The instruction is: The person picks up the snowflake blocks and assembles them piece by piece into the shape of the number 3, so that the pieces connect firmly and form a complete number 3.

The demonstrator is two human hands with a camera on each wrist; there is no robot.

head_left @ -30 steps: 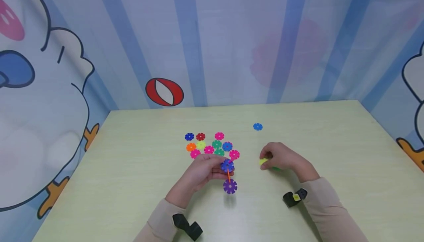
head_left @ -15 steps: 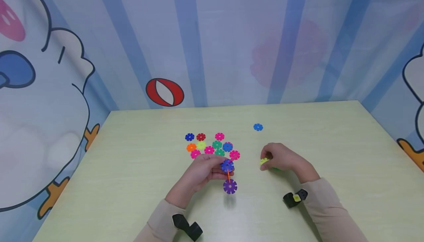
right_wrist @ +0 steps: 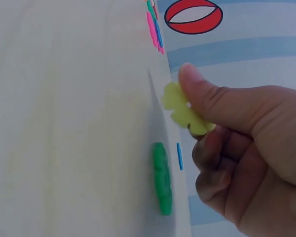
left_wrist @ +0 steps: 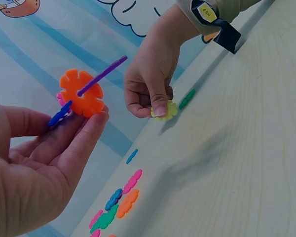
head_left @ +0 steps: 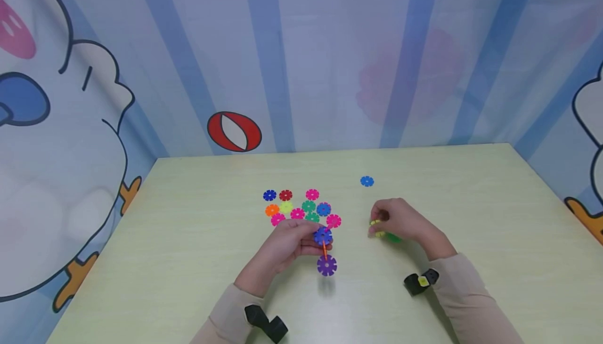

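My left hand (head_left: 289,242) holds several notched snowflake discs slotted together. Its fingers pinch the blue disc (head_left: 322,236); an orange disc (left_wrist: 90,102) joins this to a purple disc (head_left: 327,271) hanging at the near end. A bit of pink disc (left_wrist: 60,99) shows behind the orange one in the left wrist view. Off to the right, my right hand (head_left: 400,219) pinches a yellow disc (right_wrist: 177,104) between thumb and fingers, tilted and close over the table. Just beside that hand lies a green disc (right_wrist: 162,180), partly covered by it in the head view.
Beyond my left hand, several loose discs lie in a cluster, among them a red disc (head_left: 285,195) and an orange loose disc (head_left: 271,210). A single light-blue disc (head_left: 367,181) rests farther back on the pale table (head_left: 202,260). Printed cloth walls (head_left: 325,71) enclose the table.
My right hand has risen slightly, with the yellow disc tilting in its fingers, and more of the green disc shows. The left hand and its joined discs have barely moved.
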